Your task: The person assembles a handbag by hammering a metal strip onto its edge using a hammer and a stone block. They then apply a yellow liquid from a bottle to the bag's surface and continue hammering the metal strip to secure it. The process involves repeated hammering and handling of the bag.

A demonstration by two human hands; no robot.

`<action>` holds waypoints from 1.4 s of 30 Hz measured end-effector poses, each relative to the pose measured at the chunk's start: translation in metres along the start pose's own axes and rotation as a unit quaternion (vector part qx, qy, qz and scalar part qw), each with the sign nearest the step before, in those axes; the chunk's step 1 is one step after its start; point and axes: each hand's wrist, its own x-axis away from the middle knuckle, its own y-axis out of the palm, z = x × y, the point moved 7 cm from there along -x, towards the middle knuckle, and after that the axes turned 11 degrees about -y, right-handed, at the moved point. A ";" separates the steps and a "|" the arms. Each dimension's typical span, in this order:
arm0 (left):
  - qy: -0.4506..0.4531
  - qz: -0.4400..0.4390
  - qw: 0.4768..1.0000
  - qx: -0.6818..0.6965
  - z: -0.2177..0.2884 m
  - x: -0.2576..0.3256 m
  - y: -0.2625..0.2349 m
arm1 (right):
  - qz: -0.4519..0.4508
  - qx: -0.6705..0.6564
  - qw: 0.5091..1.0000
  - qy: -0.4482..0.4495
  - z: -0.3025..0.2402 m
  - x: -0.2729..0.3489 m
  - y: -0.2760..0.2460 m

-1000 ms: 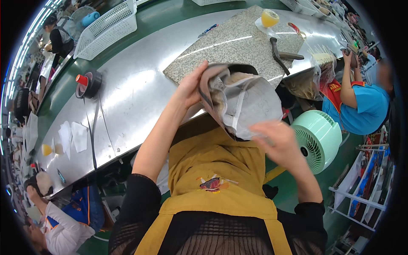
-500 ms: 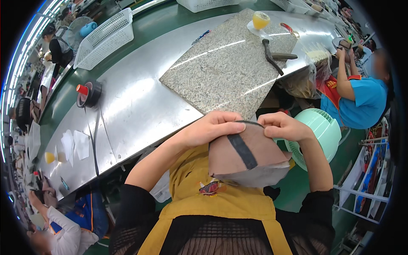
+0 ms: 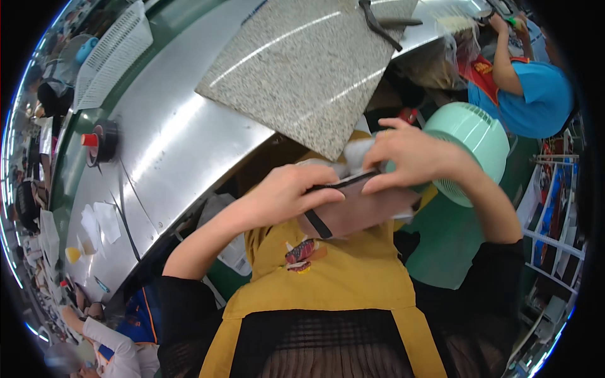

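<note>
Below the steel bench (image 3: 157,145), both hands (image 3: 287,195) (image 3: 409,157) grip a brown pouch (image 3: 359,211).

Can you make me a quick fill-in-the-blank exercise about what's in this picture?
1. Both hands, left hand and right hand, hold a brownish piece with a ____ strap.
2. The stone slab lies on a shiny ____ table.
3. The fan beside the right hand is pale ____.

Missing: black; metal; green
</note>
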 end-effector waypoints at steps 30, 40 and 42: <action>-0.079 0.182 0.976 -0.088 -0.034 -0.047 -0.003 | 0.143 -0.031 0.989 -0.030 0.055 -0.024 -0.015; -0.119 0.185 0.967 -0.130 -0.043 -0.053 -0.017 | 0.243 0.152 0.956 -0.060 0.042 -0.039 -0.011; -0.096 0.228 0.948 -0.200 -0.033 -0.050 -0.015 | 0.255 0.225 0.938 -0.068 0.036 -0.038 -0.008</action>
